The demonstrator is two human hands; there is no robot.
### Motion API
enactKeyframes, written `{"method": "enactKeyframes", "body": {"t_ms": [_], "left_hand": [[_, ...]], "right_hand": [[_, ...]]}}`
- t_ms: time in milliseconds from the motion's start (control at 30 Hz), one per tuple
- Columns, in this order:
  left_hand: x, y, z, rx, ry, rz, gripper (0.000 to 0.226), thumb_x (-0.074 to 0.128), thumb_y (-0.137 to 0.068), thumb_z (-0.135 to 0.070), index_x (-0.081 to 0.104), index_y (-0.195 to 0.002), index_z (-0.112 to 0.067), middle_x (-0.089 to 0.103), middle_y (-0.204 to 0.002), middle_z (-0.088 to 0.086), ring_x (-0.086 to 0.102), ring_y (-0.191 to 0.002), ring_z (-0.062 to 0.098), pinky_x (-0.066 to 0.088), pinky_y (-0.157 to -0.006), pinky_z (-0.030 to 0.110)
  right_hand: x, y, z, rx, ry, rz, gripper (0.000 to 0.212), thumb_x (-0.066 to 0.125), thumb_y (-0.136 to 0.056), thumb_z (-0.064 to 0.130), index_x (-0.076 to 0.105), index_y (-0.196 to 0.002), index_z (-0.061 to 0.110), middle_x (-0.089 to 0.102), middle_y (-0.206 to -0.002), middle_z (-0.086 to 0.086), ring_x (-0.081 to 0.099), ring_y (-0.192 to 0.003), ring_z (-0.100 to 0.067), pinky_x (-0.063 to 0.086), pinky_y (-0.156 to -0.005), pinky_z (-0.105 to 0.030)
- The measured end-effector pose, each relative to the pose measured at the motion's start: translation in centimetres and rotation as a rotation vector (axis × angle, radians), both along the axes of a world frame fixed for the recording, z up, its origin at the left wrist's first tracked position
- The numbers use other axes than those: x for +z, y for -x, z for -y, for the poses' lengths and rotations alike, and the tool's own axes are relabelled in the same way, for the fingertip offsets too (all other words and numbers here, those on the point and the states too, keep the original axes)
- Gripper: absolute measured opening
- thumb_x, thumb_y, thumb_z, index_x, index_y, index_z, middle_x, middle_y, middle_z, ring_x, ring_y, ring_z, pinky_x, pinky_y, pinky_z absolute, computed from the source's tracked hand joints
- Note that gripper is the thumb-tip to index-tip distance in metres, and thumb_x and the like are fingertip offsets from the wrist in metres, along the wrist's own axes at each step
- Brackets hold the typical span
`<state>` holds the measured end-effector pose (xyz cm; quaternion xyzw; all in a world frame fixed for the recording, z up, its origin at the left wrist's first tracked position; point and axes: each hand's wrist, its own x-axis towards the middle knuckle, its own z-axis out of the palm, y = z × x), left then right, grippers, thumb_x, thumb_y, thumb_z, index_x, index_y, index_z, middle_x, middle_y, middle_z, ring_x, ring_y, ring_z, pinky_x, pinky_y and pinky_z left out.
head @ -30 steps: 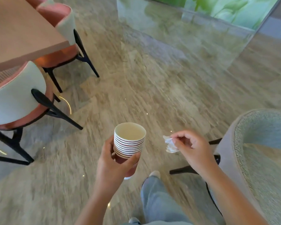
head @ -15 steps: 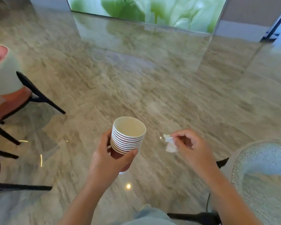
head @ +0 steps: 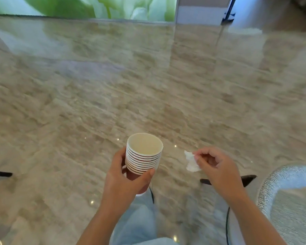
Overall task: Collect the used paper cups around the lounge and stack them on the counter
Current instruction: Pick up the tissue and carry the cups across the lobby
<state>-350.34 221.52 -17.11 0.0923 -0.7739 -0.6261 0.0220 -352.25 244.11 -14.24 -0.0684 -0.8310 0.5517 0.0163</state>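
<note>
My left hand (head: 125, 181) grips a stack of several nested paper cups (head: 143, 154), white inside with red sides, held upright at waist height. The top cup looks empty. To the right, my right hand (head: 217, 167) pinches a small crumpled white tissue (head: 191, 161) between thumb and fingertips, a short gap away from the stack. No counter is in view.
Polished beige stone floor (head: 148, 85) stretches ahead. A grey upholstered chair (head: 288, 200) stands at the lower right with a black leg (head: 247, 179) showing. A green-and-white wall panel (head: 95, 6) runs along the far edge. A black chair leg (head: 0, 173) pokes in at the left.
The view has swung right and upward: the table and pink chairs on the left have left the frame, and open floor now lies ahead. Both hands keep their holds.
</note>
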Motion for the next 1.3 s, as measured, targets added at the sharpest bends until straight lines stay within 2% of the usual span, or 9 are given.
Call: {"method": "enactKeyframes", "body": {"t_ms": [133, 300, 533, 633, 733, 833, 1033, 1233, 1300], "left_hand": [[0.8, 9.6, 0.8, -0.121, -0.001, 0.001, 0.073, 0.083, -0.045, -0.048, 0.048, -0.109, -0.045, 0.062, -0.101, -0.030, 0.059, -0.093, -0.012, 0.046, -0.066, 0.003], [3.0, 21.7, 1.1, -0.238, -0.003, -0.019, 0.066, 0.077, -0.046, -0.049, 0.047, -0.105, -0.050, 0.059, -0.097, -0.038, 0.058, -0.090, -0.014, 0.045, -0.063, 0.002], [3.1, 33.6, -4.9, -0.433, -0.037, 0.010, 0.064, 0.079, -0.045, -0.046, 0.049, -0.101, -0.046, 0.061, -0.095, -0.035, 0.060, -0.088, -0.012, 0.046, -0.061, 0.003], [2.3, 37.1, -9.2, -0.531, -0.042, 0.059, 0.067, 0.080, -0.042, -0.049, 0.050, -0.102, -0.045, 0.062, -0.095, -0.035, 0.060, -0.087, -0.012, 0.046, -0.061, 0.004], [1.9, 40.5, -14.5, -0.605, -0.058, 0.085, 0.071, 0.081, -0.037, -0.054, 0.050, -0.101, -0.046, 0.063, -0.096, -0.033, 0.061, -0.089, -0.010, 0.048, -0.062, 0.006], [2.3, 43.9, -20.5, -0.679, -0.057, 0.087, 0.077, 0.085, -0.032, -0.061, 0.052, -0.100, -0.051, 0.064, -0.100, -0.028, 0.063, -0.090, -0.005, 0.050, -0.064, 0.010], [4.6, 50.0, -33.0, -0.826, -0.001, -0.015, 0.072, 0.086, -0.041, -0.050, 0.051, -0.104, -0.046, 0.064, -0.102, -0.020, 0.062, -0.092, -0.003, 0.051, -0.067, 0.012], [5.6, 53.1, -44.6, -0.999, 0.076, -0.189, 0.068, 0.081, -0.049, -0.040, 0.045, -0.106, -0.052, 0.053, -0.105, -0.042, 0.054, -0.094, -0.017, 0.041, -0.067, -0.001], [5.6, 53.7, -47.7, -1.061, 0.088, -0.193, 0.070, 0.081, -0.047, -0.043, 0.045, -0.106, -0.053, 0.053, -0.106, -0.041, 0.054, -0.095, -0.017, 0.041, -0.069, -0.001]], "right_hand": [[1.1, 7.8, 0.9, -0.093, 0.007, -0.012, 0.021, 0.065, -0.081, 0.010, 0.065, -0.079, 0.031, 0.065, -0.074, 0.008, 0.056, -0.063, 0.002, 0.043, -0.055, -0.007], [3.5, 17.2, 1.5, -0.141, -0.028, -0.075, 0.026, 0.065, -0.080, 0.009, 0.063, -0.075, 0.034, 0.060, -0.067, 0.013, 0.054, -0.060, 0.006, 0.040, -0.052, -0.005], [3.4, 24.5, -2.1, -0.307, 0.017, -0.111, 0.023, 0.064, -0.080, 0.004, 0.065, -0.080, 0.027, 0.059, -0.065, 0.013, 0.053, -0.061, 0.005, 0.040, -0.055, -0.005], [2.4, 26.2, -6.2, -0.447, 0.014, -0.072, 0.022, 0.064, -0.080, 0.010, 0.066, -0.079, 0.032, 0.064, -0.067, 0.010, 0.056, -0.063, 0.001, 0.043, -0.057, -0.007], [1.5, 27.8, -11.3, -0.560, 0.033, -0.048, 0.020, 0.064, -0.080, 0.014, 0.067, -0.080, 0.034, 0.067, -0.075, 0.014, 0.059, -0.066, -0.002, 0.046, -0.059, -0.010], [0.7, 30.1, -16.6, -0.665, 0.068, -0.071, 0.024, 0.065, -0.081, 0.014, 0.065, -0.076, 0.037, 0.066, -0.071, 0.015, 0.057, -0.060, 0.000, 0.044, -0.053, -0.009], [2.1, 35.4, -27.8, -0.743, 0.130, -0.191, 0.034, 0.063, -0.081, 0.009, 0.065, -0.074, 0.042, 0.066, -0.072, 0.016, 0.058, -0.065, -0.001, 0.044, -0.057, -0.007], [2.4, 36.4, -37.4, -0.926, 0.080, -0.218, 0.031, 0.063, -0.081, 0.006, 0.064, -0.074, 0.036, 0.065, -0.068, 0.013, 0.057, -0.062, -0.002, 0.044, -0.057, -0.009], [2.0, 36.0, -39.4, -0.987, 0.070, -0.185, 0.027, 0.063, -0.081, 0.007, 0.064, -0.076, 0.034, 0.066, -0.069, 0.009, 0.059, -0.065, -0.006, 0.046, -0.058, -0.011]]}}
